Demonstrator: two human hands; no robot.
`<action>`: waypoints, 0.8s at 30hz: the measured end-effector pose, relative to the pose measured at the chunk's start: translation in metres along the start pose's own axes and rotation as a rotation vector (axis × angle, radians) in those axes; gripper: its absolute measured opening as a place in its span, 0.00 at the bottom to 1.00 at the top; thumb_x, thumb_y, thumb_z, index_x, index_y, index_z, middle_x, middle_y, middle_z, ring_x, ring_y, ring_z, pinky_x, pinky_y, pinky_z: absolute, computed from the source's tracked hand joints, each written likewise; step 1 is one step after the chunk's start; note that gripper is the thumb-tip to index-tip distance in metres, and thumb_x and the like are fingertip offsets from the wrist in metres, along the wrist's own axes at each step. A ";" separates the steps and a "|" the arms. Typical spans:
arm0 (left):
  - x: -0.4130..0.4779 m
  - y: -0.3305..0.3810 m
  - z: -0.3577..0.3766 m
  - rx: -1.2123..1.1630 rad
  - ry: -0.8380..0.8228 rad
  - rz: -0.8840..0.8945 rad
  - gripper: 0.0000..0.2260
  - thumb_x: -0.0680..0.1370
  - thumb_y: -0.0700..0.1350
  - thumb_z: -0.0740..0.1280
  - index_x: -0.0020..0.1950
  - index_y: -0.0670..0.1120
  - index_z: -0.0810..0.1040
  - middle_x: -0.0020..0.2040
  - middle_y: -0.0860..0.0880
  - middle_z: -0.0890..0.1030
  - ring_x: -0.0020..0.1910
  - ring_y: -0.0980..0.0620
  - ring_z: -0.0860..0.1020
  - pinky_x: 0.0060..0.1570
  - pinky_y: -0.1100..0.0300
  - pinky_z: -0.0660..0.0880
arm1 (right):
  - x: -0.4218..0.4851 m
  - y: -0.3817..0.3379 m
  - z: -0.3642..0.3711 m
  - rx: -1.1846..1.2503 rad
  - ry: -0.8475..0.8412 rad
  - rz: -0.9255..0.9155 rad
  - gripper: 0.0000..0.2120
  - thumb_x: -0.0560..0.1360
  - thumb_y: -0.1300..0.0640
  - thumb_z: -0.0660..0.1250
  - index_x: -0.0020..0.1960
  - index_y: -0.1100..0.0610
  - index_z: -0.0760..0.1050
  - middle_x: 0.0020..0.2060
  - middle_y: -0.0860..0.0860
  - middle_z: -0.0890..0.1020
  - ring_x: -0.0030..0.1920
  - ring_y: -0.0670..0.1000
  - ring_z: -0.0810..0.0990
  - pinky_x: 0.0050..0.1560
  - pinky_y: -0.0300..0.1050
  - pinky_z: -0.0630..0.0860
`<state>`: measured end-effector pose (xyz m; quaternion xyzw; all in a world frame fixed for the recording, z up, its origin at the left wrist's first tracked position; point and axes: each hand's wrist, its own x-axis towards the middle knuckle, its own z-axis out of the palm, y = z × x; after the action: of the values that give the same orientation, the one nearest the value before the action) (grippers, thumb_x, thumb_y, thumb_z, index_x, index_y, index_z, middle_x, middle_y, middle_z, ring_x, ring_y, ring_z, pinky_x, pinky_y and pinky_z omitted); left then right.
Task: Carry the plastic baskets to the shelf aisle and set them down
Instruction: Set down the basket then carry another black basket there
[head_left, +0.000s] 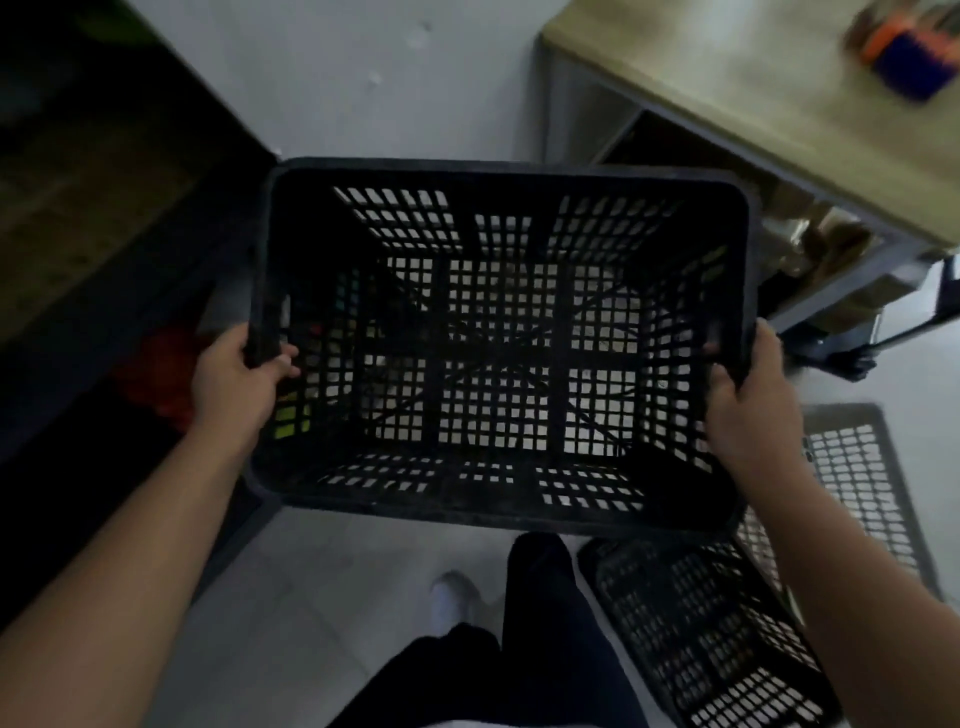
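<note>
Firmly, the left hand has its grip clenched on the left rim of a black plastic basket, thumb hooked over the inside of the wall and fingers wrapped outside. The right hand grasps the opposite rim in the same way, with its fingers curled over the edge. Both bare forearms reach in from the lower corners.

Between the two hands the basket is held off the floor, open side up and roughly level, and it carries nothing; pale floor shows through the lattice of its bottom and walls.

Below it stand the person's dark trouser legs and one white shoe. Just beside the right leg, a second black basket lies on the floor, and a grey lattice basket sits beyond it, partly hidden by the right forearm.

Further out, a dark shelf fills the left side, with something red low down on it, too dim to identify. At the upper right is a wood-topped surface on a grey frame, bearing a blurred orange and blue object.
</note>
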<state>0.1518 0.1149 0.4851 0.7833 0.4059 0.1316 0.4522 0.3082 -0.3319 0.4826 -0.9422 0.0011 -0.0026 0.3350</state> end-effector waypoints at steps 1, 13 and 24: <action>-0.019 -0.008 -0.027 -0.018 0.027 -0.011 0.16 0.72 0.38 0.69 0.43 0.61 0.81 0.42 0.57 0.85 0.46 0.47 0.84 0.54 0.48 0.78 | -0.017 -0.015 -0.003 -0.006 -0.011 -0.037 0.26 0.78 0.56 0.60 0.73 0.47 0.55 0.58 0.58 0.79 0.53 0.62 0.78 0.46 0.49 0.67; -0.281 -0.165 -0.268 -0.183 0.529 -0.362 0.13 0.75 0.35 0.70 0.45 0.55 0.82 0.39 0.55 0.85 0.34 0.62 0.81 0.42 0.59 0.74 | -0.198 -0.175 0.043 0.003 -0.452 -0.365 0.23 0.79 0.55 0.58 0.72 0.48 0.59 0.53 0.52 0.81 0.47 0.59 0.80 0.40 0.47 0.71; -0.606 -0.328 -0.419 -0.353 1.080 -0.674 0.10 0.70 0.41 0.73 0.46 0.55 0.84 0.40 0.54 0.86 0.35 0.56 0.82 0.45 0.53 0.79 | -0.476 -0.308 0.135 -0.029 -0.844 -0.864 0.22 0.79 0.57 0.59 0.72 0.48 0.60 0.51 0.54 0.81 0.47 0.63 0.80 0.40 0.47 0.69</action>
<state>-0.6430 -0.0045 0.5478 0.3512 0.7710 0.4216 0.3231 -0.1674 -0.0054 0.5703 -0.7815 -0.5149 0.2358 0.2620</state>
